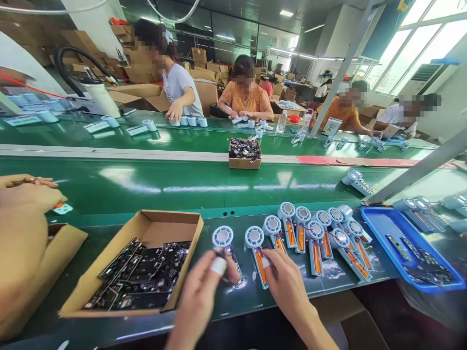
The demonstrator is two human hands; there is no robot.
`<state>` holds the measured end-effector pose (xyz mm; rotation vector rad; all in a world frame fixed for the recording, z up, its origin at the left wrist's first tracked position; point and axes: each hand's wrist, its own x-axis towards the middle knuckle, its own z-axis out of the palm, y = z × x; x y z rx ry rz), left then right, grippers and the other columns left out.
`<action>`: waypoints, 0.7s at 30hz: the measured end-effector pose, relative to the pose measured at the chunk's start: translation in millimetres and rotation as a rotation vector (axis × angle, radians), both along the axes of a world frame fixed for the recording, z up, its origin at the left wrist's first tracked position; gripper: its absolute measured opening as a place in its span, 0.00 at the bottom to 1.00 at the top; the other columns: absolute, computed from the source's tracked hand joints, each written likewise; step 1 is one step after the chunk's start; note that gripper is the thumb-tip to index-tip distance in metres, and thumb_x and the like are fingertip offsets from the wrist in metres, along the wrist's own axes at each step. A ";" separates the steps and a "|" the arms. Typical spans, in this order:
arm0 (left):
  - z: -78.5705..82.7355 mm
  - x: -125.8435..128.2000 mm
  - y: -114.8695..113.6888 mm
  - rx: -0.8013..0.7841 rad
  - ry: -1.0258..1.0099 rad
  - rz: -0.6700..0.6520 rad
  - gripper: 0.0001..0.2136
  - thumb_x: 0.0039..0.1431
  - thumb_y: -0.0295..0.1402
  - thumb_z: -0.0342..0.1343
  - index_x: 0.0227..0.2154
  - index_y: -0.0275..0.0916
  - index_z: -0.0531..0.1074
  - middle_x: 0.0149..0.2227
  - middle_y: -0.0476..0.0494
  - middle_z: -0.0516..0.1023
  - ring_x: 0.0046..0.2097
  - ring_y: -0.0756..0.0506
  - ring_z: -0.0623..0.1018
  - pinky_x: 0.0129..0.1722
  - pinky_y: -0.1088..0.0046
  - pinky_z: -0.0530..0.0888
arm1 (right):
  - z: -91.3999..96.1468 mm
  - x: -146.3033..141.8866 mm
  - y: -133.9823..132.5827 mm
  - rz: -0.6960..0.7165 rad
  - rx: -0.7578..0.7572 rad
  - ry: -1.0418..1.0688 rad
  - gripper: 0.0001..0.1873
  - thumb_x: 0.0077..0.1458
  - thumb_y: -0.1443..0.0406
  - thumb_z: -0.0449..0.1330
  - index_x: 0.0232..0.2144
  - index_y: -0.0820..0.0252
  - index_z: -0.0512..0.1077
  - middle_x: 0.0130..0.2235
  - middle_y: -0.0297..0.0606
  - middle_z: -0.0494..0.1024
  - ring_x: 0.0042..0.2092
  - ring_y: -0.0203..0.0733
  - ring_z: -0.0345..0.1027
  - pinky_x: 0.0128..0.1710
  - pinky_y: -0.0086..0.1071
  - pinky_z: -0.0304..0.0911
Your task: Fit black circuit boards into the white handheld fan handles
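Hard-to-read bits first: I get the left hand (205,281) motion-blurred, covering part of the handle of the nearer light-blue round-headed housing (222,236) and the circuit board (236,272) along it. Dark smudge at its fingertips, can't make it out. Fingers curled in, tips close together; can't tell if they pinch anything. White wrap on one digit.

Right hand (287,279): thumb and forefinger bent close together at the handle of the second housing (254,237), overlapping its orange strip (263,268); I can't tell whether they grip. White wrap here too. Both wrists run off the bottom edge.

Both housings lie on the desk (251,304), between the cardboard tray (173,224) of black boards and the housing cluster (317,231). Co-worker's arm (22,253) cut off at the left edge, hiding part of another carton (69,243).
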<state>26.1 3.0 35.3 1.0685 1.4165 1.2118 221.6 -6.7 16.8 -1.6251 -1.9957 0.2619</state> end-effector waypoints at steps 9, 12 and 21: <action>-52.7 6.4 -27.0 -0.079 0.164 -0.090 0.17 0.56 0.49 0.53 0.40 0.44 0.75 0.40 0.36 0.85 0.35 0.36 0.84 0.38 0.59 0.81 | -9.9 -10.5 23.0 0.247 0.025 -0.163 0.15 0.63 0.76 0.51 0.43 0.57 0.74 0.46 0.41 0.78 0.42 0.40 0.75 0.40 0.29 0.67; -58.0 -11.5 -33.9 -0.021 0.432 -0.031 0.15 0.56 0.45 0.51 0.42 0.46 0.74 0.41 0.36 0.85 0.41 0.32 0.84 0.41 0.56 0.79 | -13.3 -7.1 24.5 0.302 0.080 -0.171 0.15 0.64 0.77 0.50 0.44 0.58 0.73 0.45 0.42 0.79 0.40 0.40 0.74 0.39 0.29 0.66; -51.2 29.2 -22.5 -0.089 0.065 -0.083 0.18 0.57 0.48 0.56 0.42 0.41 0.74 0.38 0.41 0.82 0.36 0.39 0.81 0.35 0.66 0.78 | -22.5 -12.4 20.5 0.286 0.040 -0.030 0.15 0.65 0.73 0.51 0.44 0.58 0.76 0.42 0.41 0.79 0.41 0.41 0.74 0.39 0.30 0.68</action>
